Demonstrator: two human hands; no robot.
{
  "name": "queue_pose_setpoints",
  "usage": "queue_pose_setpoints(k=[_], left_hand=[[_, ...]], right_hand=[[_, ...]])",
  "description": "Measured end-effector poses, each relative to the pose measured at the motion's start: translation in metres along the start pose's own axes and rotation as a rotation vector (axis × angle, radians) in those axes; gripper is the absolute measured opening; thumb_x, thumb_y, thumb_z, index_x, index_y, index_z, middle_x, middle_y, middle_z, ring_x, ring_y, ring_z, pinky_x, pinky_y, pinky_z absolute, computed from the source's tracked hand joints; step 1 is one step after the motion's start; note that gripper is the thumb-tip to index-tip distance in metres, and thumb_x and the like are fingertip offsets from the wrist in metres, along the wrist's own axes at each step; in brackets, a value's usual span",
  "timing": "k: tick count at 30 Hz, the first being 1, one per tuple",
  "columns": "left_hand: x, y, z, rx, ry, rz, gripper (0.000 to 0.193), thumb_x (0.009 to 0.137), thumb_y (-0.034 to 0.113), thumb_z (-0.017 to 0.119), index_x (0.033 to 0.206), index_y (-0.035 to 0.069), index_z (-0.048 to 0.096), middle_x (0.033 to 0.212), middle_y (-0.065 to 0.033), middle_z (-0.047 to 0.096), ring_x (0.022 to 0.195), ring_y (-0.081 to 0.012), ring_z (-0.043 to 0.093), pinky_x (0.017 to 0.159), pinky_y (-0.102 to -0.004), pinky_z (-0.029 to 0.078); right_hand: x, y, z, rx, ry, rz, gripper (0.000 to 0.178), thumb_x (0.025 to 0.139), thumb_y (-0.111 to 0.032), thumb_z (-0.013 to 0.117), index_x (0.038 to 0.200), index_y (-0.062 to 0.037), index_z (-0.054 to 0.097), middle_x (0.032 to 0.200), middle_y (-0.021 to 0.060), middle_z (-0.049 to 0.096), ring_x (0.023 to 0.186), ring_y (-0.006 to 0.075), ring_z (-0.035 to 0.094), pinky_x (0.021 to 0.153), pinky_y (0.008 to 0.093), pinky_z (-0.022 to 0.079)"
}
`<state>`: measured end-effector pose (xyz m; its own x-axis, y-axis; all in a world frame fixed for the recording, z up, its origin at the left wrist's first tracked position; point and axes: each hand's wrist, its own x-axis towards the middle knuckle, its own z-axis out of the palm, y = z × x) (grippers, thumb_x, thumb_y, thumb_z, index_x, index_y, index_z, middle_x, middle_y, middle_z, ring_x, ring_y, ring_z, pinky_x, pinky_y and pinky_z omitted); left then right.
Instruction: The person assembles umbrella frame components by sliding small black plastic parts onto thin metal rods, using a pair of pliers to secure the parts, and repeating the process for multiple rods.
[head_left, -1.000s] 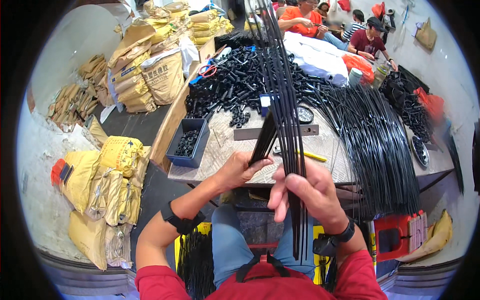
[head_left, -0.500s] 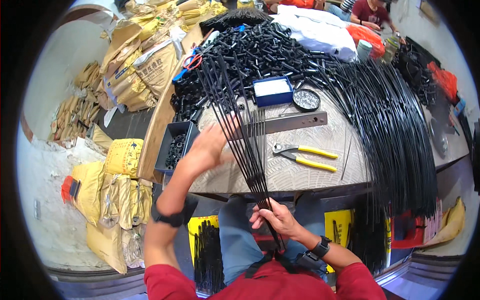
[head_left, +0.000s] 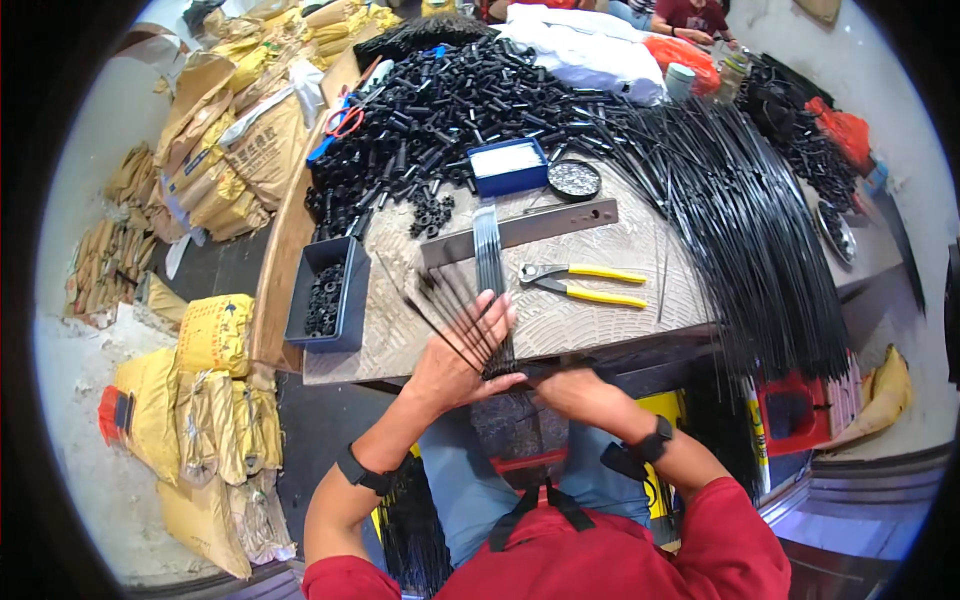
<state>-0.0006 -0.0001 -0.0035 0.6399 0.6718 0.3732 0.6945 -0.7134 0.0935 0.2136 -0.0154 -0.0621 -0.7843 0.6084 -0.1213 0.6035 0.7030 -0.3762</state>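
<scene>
My left hand (head_left: 455,360) is at the table's front edge, closed around a bundle of thin black rods (head_left: 440,305). Their upper ends fan out up and to the left, past my fingers. Just right of it, below the edge, my right hand (head_left: 578,393) is curled with its back up; its fingertips are hidden, and what they hold cannot be made out. Beyond my left hand, a row of thin, shiny strips (head_left: 488,245) crosses a flat metal bar (head_left: 530,228). End-cutting pliers (head_left: 585,283) with yellow handles lie to the right.
Short black tubes (head_left: 440,120) are heaped at the back. A grey bin (head_left: 350,300) holds small black parts at left. Behind the bar stand a blue box (head_left: 508,165) and a round dish (head_left: 575,180). Long black rods (head_left: 740,220) hang over the right edge.
My left hand has come down and closed around the rods near the table edge. My right hand has moved a little right and up. The rods have dropped lower, and the view has shifted.
</scene>
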Motion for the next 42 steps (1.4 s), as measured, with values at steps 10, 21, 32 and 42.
queue_pose_setpoints(k=[10,21,32,42], left_hand=[[-0.001,-0.004,0.005,0.047,0.139,0.059,0.064,0.071,0.039,0.065,0.114,-0.005,0.048,0.121,-0.0188,0.048,0.116,-0.032,0.044,0.094,-0.0357,0.039],[-0.004,-0.007,-0.016,0.079,-0.124,-0.142,0.082,0.072,0.057,0.053,0.133,0.007,0.03,0.138,-0.0124,0.028,0.127,-0.031,0.026,0.101,-0.0465,0.024],[0.002,-0.007,-0.005,0.09,-0.099,-0.086,0.058,0.079,0.031,0.05,0.128,0.004,0.037,0.137,-0.0117,0.032,0.126,-0.0326,0.029,0.101,-0.0431,0.028],[0.011,-0.006,-0.011,0.023,-0.201,-0.243,0.059,0.077,0.019,0.052,0.132,0.01,0.033,0.139,-0.0121,0.026,0.128,-0.0319,0.026,0.101,-0.046,0.026]], right_hand=[[-0.036,0.059,-0.14,-0.137,0.5,0.275,0.022,0.085,-0.027,0.05,0.081,-0.0057,0.053,0.074,0.0127,0.059,0.07,0.0315,0.058,0.06,0.0401,0.045],[0.035,0.035,-0.213,-0.474,0.315,0.291,0.018,0.08,-0.021,0.054,0.076,-0.0053,0.06,0.068,0.0156,0.06,0.068,0.0318,0.06,0.059,0.042,0.046],[0.21,0.113,-0.202,-0.275,0.435,0.235,0.008,0.069,-0.012,0.059,0.069,-0.0044,0.063,0.084,0.0143,0.063,0.079,0.0315,0.061,0.064,0.0403,0.049],[0.207,0.123,-0.2,-0.271,0.401,0.096,0.01,0.073,-0.013,0.055,0.079,-0.0097,0.062,0.086,0.0086,0.057,0.083,0.0264,0.058,0.07,0.0387,0.047]])
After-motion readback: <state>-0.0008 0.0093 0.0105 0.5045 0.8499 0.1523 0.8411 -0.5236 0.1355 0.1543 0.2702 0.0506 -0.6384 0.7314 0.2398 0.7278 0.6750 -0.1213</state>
